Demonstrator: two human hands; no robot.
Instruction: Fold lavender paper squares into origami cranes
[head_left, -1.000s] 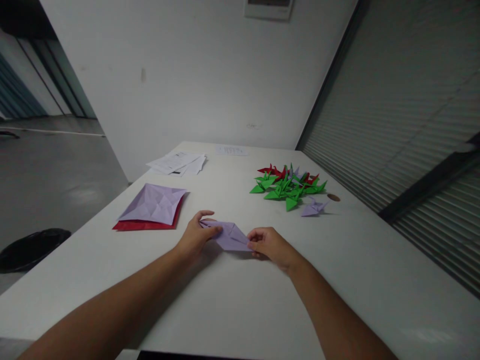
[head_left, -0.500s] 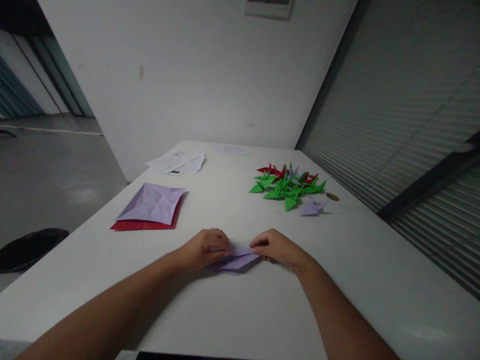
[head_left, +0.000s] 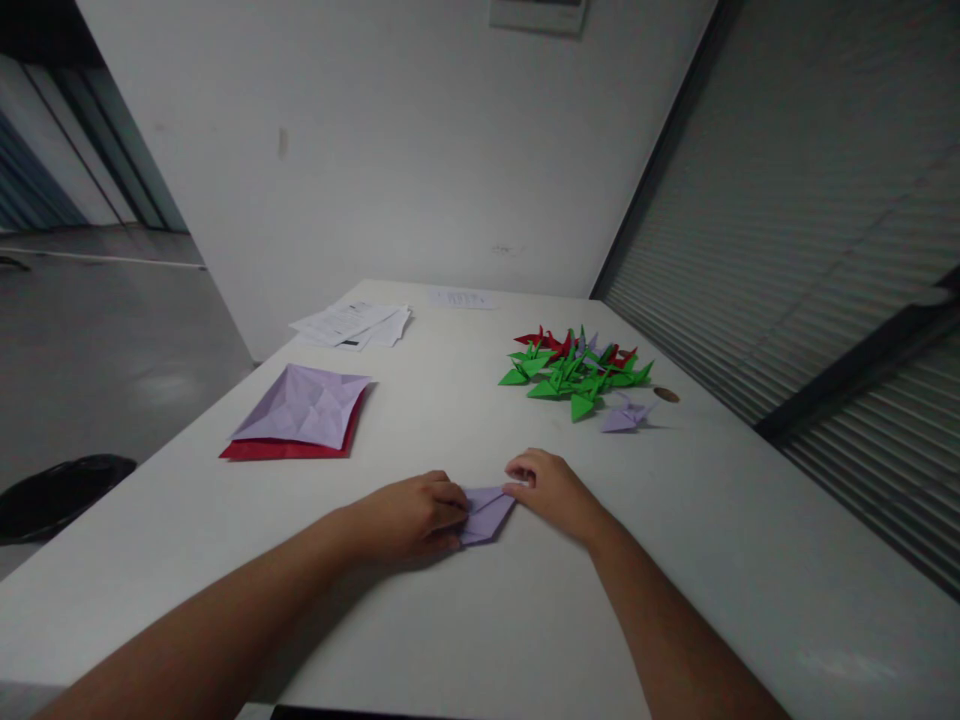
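Observation:
A folded piece of lilac origami paper lies on the white table between my two hands. My left hand covers its left part, with the fingers curled and pressed onto it. My right hand pinches the paper's upper right corner between thumb and fingers. The paper's left end is hidden under my left hand. Beyond my right hand, a lilac paper crane sits apart from a heap of green paper cranes.
Creased lilac sheets lie on red paper at the left. Printed papers are farther back. Red cranes lie behind the green ones. A brown round spot is near the blinds. A black bin stands off the left edge.
The lilac paper now lies flatter, with more of its folded face showing. My left hand has turned and shifted slightly down, while my right hand has moved slightly up at the corner.

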